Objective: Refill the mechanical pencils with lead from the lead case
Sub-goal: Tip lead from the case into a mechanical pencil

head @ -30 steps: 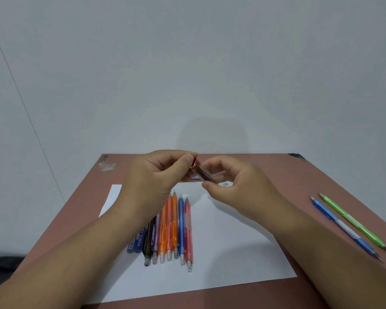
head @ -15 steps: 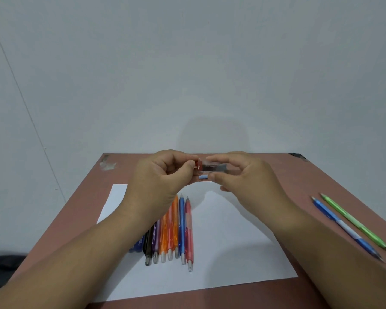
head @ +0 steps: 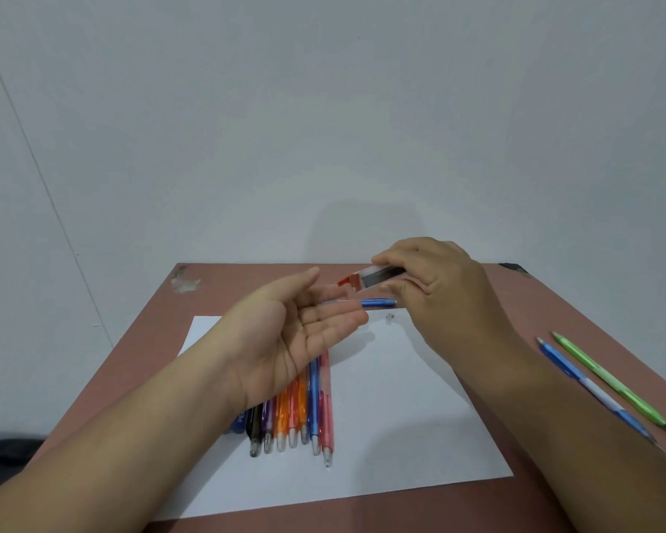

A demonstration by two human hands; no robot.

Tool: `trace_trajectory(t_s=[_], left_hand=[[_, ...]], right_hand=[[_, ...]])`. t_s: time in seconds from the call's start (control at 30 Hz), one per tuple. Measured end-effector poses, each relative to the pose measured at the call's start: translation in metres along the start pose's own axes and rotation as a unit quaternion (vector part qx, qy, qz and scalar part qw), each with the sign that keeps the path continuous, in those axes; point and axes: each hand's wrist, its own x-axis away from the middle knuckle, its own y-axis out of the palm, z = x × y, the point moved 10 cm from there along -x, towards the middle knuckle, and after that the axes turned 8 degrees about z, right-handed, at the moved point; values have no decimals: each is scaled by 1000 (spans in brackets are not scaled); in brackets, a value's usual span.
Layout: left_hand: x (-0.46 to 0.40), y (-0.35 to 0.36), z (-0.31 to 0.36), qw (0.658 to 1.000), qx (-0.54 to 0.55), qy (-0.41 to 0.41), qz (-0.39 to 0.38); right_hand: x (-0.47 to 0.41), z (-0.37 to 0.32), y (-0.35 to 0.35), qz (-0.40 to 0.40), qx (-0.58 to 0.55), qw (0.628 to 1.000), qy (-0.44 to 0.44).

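My right hand grips a clear lead case with dark leads inside and a red cap end that points left, tilted slightly down. My left hand lies palm up, fingers straight, just below and left of the red end. A blue mechanical pencil lies across the paper's far edge behind my left fingertips. A row of several coloured pencils lies on the white paper, partly hidden by my left wrist.
A blue pencil and a green pencil lie side by side on the brown table at the right. A tiny small part rests on the paper. A blue lead pack peeks out beside the row.
My left hand let go of the case's red cap end and turned palm up. My right hand lifted the case rightward and tipped it toward the left palm.
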Motion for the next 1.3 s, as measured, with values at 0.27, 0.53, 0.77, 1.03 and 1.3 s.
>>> trace_trajectory(t_s=[0.27, 0.53, 0.77, 1.03, 1.3], left_hand=[[7, 5, -8, 997, 1, -55, -46], [7, 7, -8, 997, 18, -63, -47], [5, 5, -7, 997, 15, -61, -47], [5, 3, -6, 998, 11, -56, -40], [4, 3, -5, 997, 12, -57, -41]], right_hand=[[3, 1, 12, -92, 4, 996, 3], [5, -12, 18, -87, 13, 991, -100], [6, -12, 18, -77, 13, 989, -125], [3, -9, 22, -100, -2, 992, -78], [1, -5, 20, -103, -2, 993, -59]])
